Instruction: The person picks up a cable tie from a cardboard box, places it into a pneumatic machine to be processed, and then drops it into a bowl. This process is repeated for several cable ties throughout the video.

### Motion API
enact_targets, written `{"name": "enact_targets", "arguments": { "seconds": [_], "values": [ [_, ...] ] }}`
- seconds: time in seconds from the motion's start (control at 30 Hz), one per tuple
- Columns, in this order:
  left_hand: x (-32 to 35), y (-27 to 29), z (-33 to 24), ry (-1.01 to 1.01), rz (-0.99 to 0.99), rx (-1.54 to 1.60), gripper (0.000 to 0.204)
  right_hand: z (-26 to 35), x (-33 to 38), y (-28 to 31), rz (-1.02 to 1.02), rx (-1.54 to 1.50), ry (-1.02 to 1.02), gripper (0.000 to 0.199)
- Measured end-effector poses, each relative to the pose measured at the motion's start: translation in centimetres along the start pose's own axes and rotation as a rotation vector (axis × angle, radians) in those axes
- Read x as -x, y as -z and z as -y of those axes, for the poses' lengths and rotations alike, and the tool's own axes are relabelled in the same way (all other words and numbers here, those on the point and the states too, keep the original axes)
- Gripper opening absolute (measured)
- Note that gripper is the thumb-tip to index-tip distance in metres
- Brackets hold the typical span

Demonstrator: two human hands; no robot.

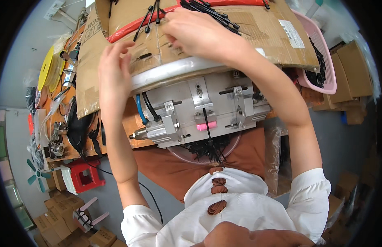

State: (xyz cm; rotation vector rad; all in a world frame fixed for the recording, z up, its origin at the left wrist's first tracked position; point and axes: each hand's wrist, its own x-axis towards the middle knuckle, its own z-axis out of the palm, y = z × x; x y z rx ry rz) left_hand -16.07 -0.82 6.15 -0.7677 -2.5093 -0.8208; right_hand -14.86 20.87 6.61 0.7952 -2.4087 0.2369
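Observation:
My right hand (195, 33) is over the brown cardboard (248, 45), its fingers curled beside several thin black pieces with thicker ends (213, 14). Anything inside that grip is hidden. Further left, my left hand (115, 72) hovers at the cardboard's near side, slightly blurred, with thumb and fingers apart and nothing visible between them. A short black piece (144, 56) lies between my hands. Below the cardboard's silver-wrapped edge (174, 71) is a metal fixture (199, 103). A pink cylinder (206, 125) sits on the fixture, crossed by a long thin black piece (208, 129).
A clear bowl (174, 154) of black pieces is at my lap. On the right stands a pink basket (328, 61) holding black pieces. Along the left are a yellow spool (47, 68), cables and a black strap (78, 127). A red stool (86, 177) stands below.

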Motion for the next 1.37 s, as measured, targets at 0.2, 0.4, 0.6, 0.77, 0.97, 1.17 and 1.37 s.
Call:
{"name": "enact_targets", "arguments": {
  "seconds": [0.2,0.4,0.6,0.77,0.97,1.17,1.37],
  "values": [
    [-2.1,-0.8,2.1,0.024,-0.041,0.095,0.023,4.8,-3.8,-3.3,0.157,-0.136,-0.117,0.004],
    [-3.1,-0.5,2.7,0.065,0.031,0.076,0.021,-0.3,3.9,2.9,0.033,-0.207,-0.210,0.012],
    [-8.8,-2.8,3.9,-0.112,0.100,0.066,0.021,-9.3,18.4,16.5,0.059,0.382,-0.958,0.014],
    [-10.1,-4.4,3.9,-0.198,0.129,-0.036,0.023,-13.9,23.8,15.8,0.158,0.425,-1.012,0.013],
    [-6.2,-2.8,0.5,-0.266,0.319,0.097,0.016,-9.2,12.8,11.3,0.058,0.089,-0.653,0.019],
    [-3.7,-0.5,1.2,-0.417,0.165,0.004,0.014,-7.8,4.3,4.9,0.225,-0.013,-0.526,0.022],
    [-0.7,1.2,0.1,-0.245,0.447,0.168,0.020,-2.8,1.3,4.6,0.364,0.208,-0.503,0.024]
  ]
}}
